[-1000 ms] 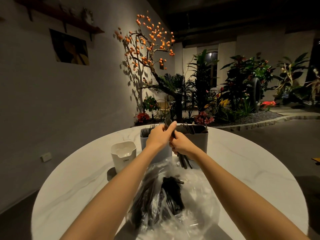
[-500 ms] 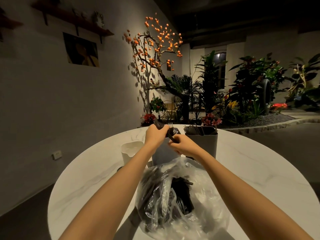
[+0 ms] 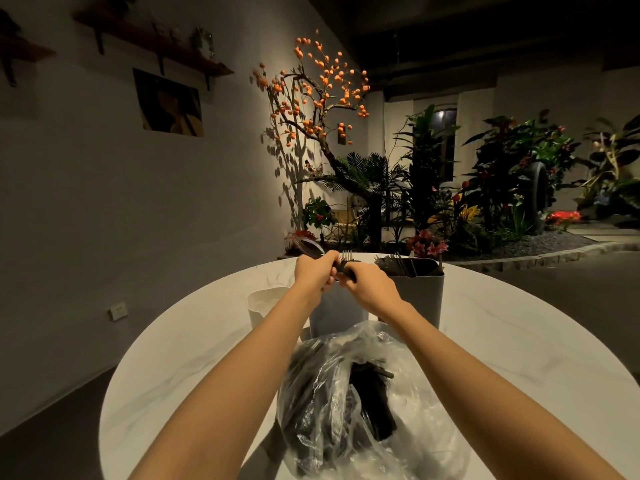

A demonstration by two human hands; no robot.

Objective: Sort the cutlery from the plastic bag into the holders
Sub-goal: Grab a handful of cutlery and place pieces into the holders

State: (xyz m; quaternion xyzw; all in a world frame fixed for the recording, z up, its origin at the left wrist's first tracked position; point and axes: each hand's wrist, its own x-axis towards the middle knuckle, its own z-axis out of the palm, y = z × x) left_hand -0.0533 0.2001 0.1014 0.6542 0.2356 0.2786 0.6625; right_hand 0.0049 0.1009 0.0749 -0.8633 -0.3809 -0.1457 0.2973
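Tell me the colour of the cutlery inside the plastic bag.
Black, seen in the head view: cutlery.

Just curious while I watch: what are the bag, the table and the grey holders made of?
Bag: thin clear plastic film, crinkled and glossy. Table: pale, faintly veined, smooth, so marble or an imitation. Grey holders: matte, seamless walls, probably plastic, though that is unsure.

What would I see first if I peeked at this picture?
Two hands, the left hand and right hand, meet over the far side of a round white table, gripping dark cutlery above gray holders. Near the front edge lies a crinkly clear plastic bag full of more black cutlery. Behind the table, a lit tree with orange fruit glows against the wall.
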